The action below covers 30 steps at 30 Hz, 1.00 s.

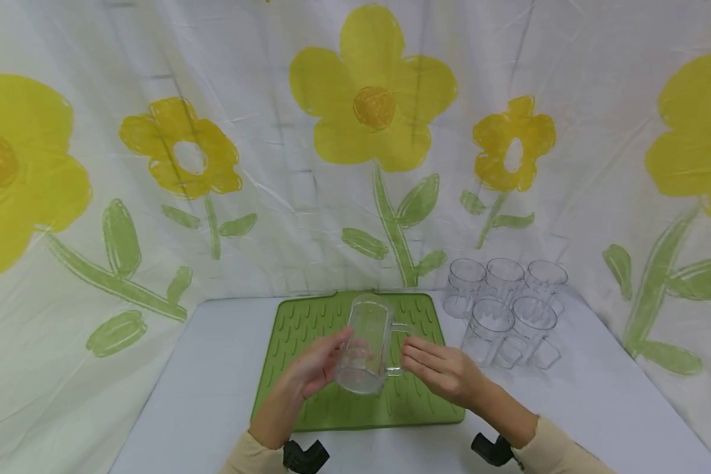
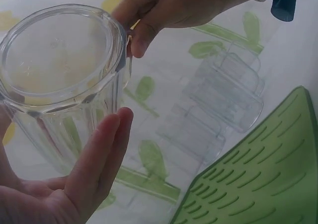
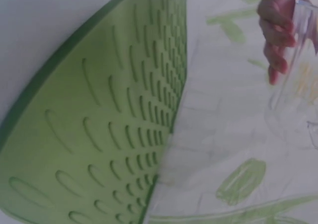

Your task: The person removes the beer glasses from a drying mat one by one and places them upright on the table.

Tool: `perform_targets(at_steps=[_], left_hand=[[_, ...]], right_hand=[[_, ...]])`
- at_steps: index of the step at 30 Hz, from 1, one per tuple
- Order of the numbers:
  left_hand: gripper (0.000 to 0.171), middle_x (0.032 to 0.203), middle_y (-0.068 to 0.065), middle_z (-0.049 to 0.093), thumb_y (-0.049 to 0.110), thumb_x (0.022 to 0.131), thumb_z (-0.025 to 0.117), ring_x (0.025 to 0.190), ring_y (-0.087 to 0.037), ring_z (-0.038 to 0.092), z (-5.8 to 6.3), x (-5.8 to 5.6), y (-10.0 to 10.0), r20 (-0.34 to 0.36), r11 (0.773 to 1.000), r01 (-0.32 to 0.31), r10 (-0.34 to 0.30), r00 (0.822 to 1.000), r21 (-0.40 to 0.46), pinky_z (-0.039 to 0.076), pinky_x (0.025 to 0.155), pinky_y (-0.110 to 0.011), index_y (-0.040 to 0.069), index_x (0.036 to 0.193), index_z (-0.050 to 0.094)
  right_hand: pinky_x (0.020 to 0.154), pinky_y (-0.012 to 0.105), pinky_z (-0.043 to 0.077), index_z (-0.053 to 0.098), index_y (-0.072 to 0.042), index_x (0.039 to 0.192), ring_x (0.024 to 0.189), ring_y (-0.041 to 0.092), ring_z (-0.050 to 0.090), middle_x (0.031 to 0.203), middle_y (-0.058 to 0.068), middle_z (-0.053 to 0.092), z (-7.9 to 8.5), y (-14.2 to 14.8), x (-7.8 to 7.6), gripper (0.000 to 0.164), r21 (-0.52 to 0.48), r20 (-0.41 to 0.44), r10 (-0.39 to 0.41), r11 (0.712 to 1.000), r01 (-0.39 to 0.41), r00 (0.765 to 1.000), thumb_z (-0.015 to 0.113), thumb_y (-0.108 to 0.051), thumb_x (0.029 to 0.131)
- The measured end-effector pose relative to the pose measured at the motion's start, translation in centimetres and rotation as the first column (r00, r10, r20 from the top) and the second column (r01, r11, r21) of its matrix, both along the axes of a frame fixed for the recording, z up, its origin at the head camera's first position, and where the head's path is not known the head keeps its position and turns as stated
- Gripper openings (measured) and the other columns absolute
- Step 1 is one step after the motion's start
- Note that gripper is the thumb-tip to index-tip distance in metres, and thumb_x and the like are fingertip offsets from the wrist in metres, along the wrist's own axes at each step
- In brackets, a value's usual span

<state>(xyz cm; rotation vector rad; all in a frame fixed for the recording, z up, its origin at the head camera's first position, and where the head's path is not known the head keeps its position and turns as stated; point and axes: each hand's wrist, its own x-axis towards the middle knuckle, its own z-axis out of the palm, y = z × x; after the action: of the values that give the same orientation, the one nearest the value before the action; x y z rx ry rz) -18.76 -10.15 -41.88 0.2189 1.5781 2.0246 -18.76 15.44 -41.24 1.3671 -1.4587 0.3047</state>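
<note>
A clear glass mug is held over the green drying mat, tilted, with its thick base toward me in the head view. My left hand grips the mug's body from the left, thumb on the near side and fingers around the far side. At the right, my right hand pinches the mug's handle between thumb and fingers. The left wrist view shows the round base up close, with the left fingers along the ribbed wall.
Several clear glass mugs stand grouped on the white table, right of the mat. Behind the table hangs a white curtain with yellow flowers. A black wrist mount sits by each sleeve.
</note>
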Motion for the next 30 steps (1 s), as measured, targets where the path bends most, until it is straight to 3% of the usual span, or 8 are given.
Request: perform_targets(at_steps=[6,10,14,21,23,24,30], left_hand=[[0.067,0.105,-0.003,0.074,0.042,0.103,0.044,0.097,-0.013,0.07,-0.2,0.0,0.3,0.011,0.999,-0.047,0.047,0.999,0.017,0.057,0.088,-0.031,-0.014,0.139,0.036],[0.06,0.104,-0.004,0.074,0.038,0.103,0.045,0.096,-0.013,0.07,-0.4,0.0,0.5,-0.001,0.998,-0.069,0.069,0.998,0.015,0.057,0.088,-0.031,-0.013,0.136,0.041],[0.055,0.101,-0.001,0.073,0.034,0.101,0.049,0.094,-0.013,0.07,-0.5,0.0,0.7,-0.016,0.996,-0.086,0.086,0.996,0.001,0.057,0.089,-0.032,-0.01,0.132,0.046],[0.063,0.1,0.0,0.065,0.031,0.094,0.059,0.09,-0.014,0.065,-0.5,0.2,0.6,-0.055,0.99,-0.127,0.124,0.991,-0.058,0.057,0.084,-0.031,-0.014,0.135,0.04],[0.061,0.1,0.0,0.065,0.027,0.094,0.058,0.088,-0.013,0.065,-0.5,0.3,0.6,-0.065,0.988,-0.14,0.136,0.989,-0.06,0.058,0.082,-0.029,-0.015,0.134,0.041],[0.059,0.1,0.0,0.067,0.025,0.094,0.058,0.087,-0.013,0.066,-0.6,0.3,0.7,-0.069,0.988,-0.145,0.141,0.988,-0.059,0.058,0.081,-0.028,-0.015,0.134,0.041],[0.057,0.12,-0.014,0.067,0.019,0.094,0.061,0.088,-0.011,0.07,-0.9,0.6,0.9,-0.133,0.982,-0.173,0.162,0.978,-0.075,0.06,0.081,-0.026,-0.011,0.138,0.041]], right_hand=[[0.07,0.027,0.062,0.073,-0.003,0.089,0.081,0.025,0.074,0.089,0.012,0.075,-0.5,0.4,-0.4,0.024,0.004,0.149,0.002,1.0,-0.002,0.989,0.054,-0.011,0.1],[0.075,0.029,0.062,0.073,-0.004,0.09,0.086,0.028,0.073,0.095,0.014,0.075,-0.6,0.9,-0.4,0.024,0.014,0.234,-0.004,1.0,0.001,0.972,0.055,-0.016,0.1],[0.083,0.027,0.06,0.073,-0.004,0.095,0.092,0.03,0.072,0.101,0.015,0.074,-0.5,1.3,-0.2,0.023,0.036,0.333,-0.015,0.999,0.004,0.943,0.058,-0.022,0.098],[0.095,0.022,0.055,0.072,-0.005,0.104,0.098,0.029,0.07,0.108,0.014,0.071,-0.4,1.5,-0.3,0.026,0.002,0.485,0.037,0.999,-0.043,0.874,0.073,-0.025,0.086],[0.095,0.02,0.054,0.072,-0.004,0.105,0.099,0.028,0.069,0.109,0.015,0.07,-0.5,1.6,-0.5,0.03,-0.034,0.552,0.065,0.998,-0.055,0.831,0.078,-0.021,0.081],[0.095,0.019,0.053,0.072,-0.003,0.105,0.1,0.027,0.069,0.109,0.015,0.07,-0.5,1.6,-0.6,0.032,-0.056,0.595,0.08,0.997,-0.058,0.8,0.08,-0.018,0.078],[0.095,0.015,0.052,0.072,-0.004,0.109,0.11,0.01,0.067,0.112,0.014,0.072,-0.8,2.1,-0.7,0.042,-0.171,0.82,0.149,0.985,-0.012,0.552,0.082,0.001,0.069]])
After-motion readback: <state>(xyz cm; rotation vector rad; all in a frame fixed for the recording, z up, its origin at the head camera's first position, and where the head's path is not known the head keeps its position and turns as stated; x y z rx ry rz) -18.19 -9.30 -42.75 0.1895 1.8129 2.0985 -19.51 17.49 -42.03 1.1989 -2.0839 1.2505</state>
